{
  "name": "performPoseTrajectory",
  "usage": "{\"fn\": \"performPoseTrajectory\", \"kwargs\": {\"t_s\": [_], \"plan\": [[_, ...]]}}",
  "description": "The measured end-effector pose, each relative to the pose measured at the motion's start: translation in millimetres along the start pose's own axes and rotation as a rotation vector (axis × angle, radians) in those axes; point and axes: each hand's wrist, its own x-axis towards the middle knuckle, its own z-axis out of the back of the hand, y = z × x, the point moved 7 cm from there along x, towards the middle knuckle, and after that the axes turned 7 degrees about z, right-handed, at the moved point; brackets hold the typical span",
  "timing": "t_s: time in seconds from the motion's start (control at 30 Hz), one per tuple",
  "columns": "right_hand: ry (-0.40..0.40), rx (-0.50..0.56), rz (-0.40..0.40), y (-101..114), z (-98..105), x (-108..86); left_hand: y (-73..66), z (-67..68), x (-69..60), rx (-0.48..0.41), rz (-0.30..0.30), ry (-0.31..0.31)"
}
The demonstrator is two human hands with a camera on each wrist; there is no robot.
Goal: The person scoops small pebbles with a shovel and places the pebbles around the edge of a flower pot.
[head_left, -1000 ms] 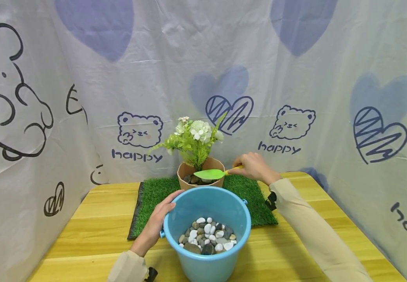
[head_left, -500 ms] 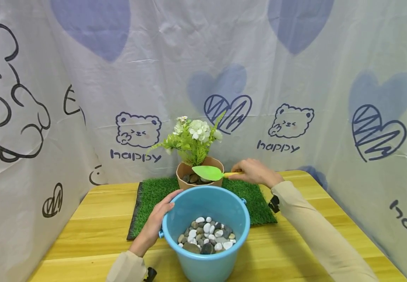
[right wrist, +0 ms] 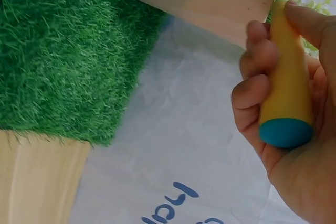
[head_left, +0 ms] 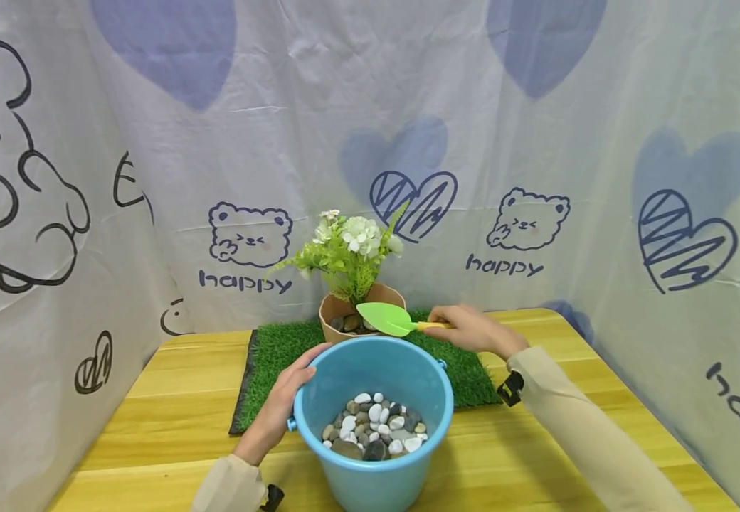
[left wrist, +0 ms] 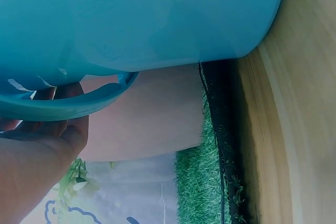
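Observation:
My right hand (head_left: 475, 329) grips the yellow handle (right wrist: 289, 72) of a small hand trowel, fingers curled round it. The trowel's green blade (head_left: 386, 318) points left, in front of the flower pot (head_left: 331, 316) and above the far rim of the blue bucket (head_left: 376, 491). No stones show on the blade. My left hand (head_left: 280, 402) holds the bucket's left rim; in the left wrist view its fingers lie behind the bucket's handle (left wrist: 68, 109). Grey, brown and white pebbles (head_left: 376, 427) cover the bucket's bottom. Dark stones (head_left: 349, 323) lie in the pot round the plant's stems.
White flowers with green leaves (head_left: 360, 242) stand in the pot. Pot and plant sit on an artificial grass mat (head_left: 280, 355) on the wooden table (head_left: 171, 412). A printed white cloth (head_left: 319, 92) hangs behind and at both sides.
My right hand has moved slightly right and down with the trowel, its blade turning its face more toward the camera. My left hand stays on the bucket.

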Motion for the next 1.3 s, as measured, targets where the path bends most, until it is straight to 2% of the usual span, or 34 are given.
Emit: {"fn": "performPoseTrajectory", "kwargs": {"t_s": [0.17,0.5,0.83,1.13,1.23,1.3], "plan": [[-0.034,0.066,0.013,1.5,-2.2,-5.6,-0.2,0.0,-0.5,0.003,-0.001,0.003],[-0.038,0.374,0.051,22.7,-1.9,-12.8,-0.2,1.5,0.3,-0.008,-0.008,0.015],[0.016,0.482,0.09,30.3,-15.6,-15.0,0.4,-0.7,-1.5,-0.018,-0.001,0.025],[-0.001,0.432,0.095,30.1,-15.5,-16.1,0.3,-0.7,-1.2,-0.014,-0.002,0.02],[-0.029,0.334,0.143,38.6,-10.3,-18.1,-0.5,-0.4,-1.0,-0.01,-0.01,0.021],[-0.058,0.23,0.201,48.5,-5.3,-19.4,-0.9,-0.5,-0.7,-0.01,-0.013,0.026]]}}
